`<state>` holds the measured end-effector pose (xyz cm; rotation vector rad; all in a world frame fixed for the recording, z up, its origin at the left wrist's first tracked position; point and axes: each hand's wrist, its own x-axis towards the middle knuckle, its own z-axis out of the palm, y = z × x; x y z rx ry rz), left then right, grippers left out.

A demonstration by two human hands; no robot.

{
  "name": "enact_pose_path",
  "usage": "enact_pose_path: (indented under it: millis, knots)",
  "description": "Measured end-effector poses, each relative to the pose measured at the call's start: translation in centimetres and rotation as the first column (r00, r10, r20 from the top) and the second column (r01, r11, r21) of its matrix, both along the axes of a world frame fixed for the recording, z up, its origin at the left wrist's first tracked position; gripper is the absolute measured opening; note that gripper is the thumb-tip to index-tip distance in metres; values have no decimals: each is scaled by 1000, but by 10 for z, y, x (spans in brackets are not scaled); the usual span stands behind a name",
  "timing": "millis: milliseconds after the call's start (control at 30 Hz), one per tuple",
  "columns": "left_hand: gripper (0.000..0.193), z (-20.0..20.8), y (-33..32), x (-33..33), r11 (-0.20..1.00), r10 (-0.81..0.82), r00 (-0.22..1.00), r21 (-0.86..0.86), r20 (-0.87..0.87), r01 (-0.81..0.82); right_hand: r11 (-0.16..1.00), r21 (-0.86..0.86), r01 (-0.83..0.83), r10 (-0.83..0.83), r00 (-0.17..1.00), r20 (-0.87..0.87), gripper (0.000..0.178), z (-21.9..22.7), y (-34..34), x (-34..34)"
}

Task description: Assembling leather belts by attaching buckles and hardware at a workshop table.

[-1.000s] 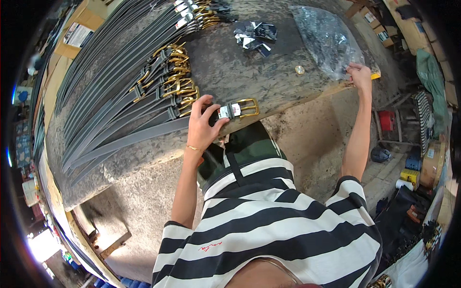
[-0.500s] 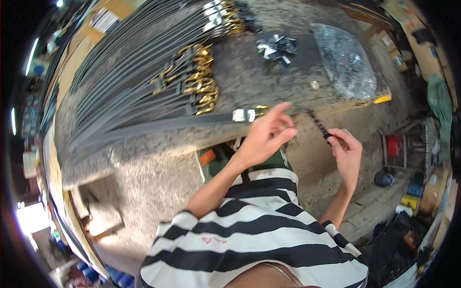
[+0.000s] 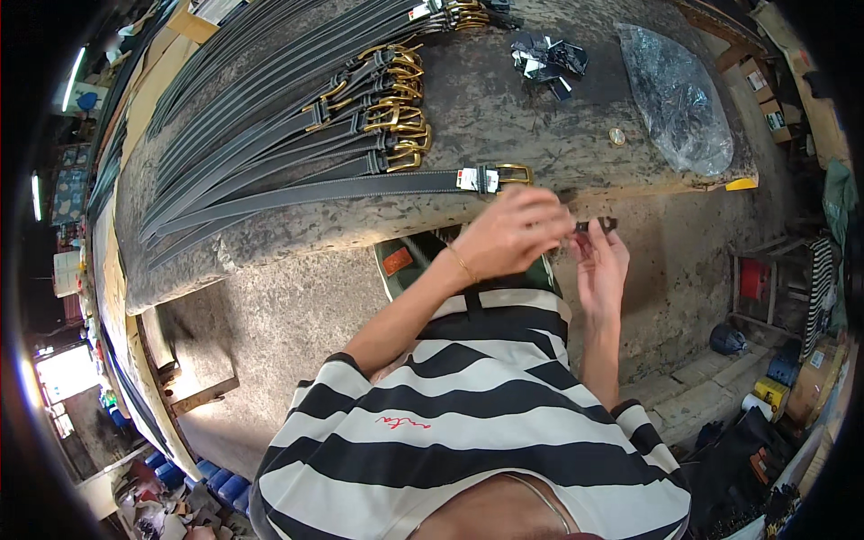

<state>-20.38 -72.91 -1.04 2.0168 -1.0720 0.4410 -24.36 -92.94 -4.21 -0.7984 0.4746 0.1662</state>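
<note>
My right hand [image 3: 600, 270] is closed on a small dark strip [image 3: 596, 224] in front of the table edge. My left hand [image 3: 513, 234] meets its fingertips there, its fingers curled and smeared by motion; whatever they pinch is hidden. Just beyond the left hand, a dark belt [image 3: 360, 188] lies along the near table edge, with a gold buckle [image 3: 515, 175] and a white tag [image 3: 472, 180] around its end. Behind it, several more dark belts [image 3: 279, 135] lie side by side, their gold buckles [image 3: 405, 117] bunched toward the middle of the table.
On the dark, worn table [image 3: 504, 126] are a pile of small black and white tags [image 3: 549, 63], a round coin-like piece [image 3: 616, 136] and a clear plastic bag [image 3: 679, 103]. A stool with a red part [image 3: 752, 277] and a dark blue bundle [image 3: 727, 339] stand at right.
My left hand has closed its fingers and moved to the right hand, which came leftward with the dark strip. The table sits slightly higher and farther right in view.
</note>
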Motion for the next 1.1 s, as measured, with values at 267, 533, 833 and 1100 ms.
enact_pose_path:
  millis: [267,533,833,1100]
  knots:
    - [38,-32,39,51,935,186,977,326,-105,-143,900,-296,320,-303,947,104,19,-30,37,35]
    - [37,-37,42,50,989,136,969,80,-206,-122,835,-359,416,-397,909,130,21,-34,51,37]
    - [39,-33,48,50,979,61,888,-145,-456,-142,980,-73,187,-187,982,14,60,4,80,48]
    - [25,-32,55,50,970,-48,875,-233,-482,-75,992,-45,116,-117,993,-26,62,4,81,50]
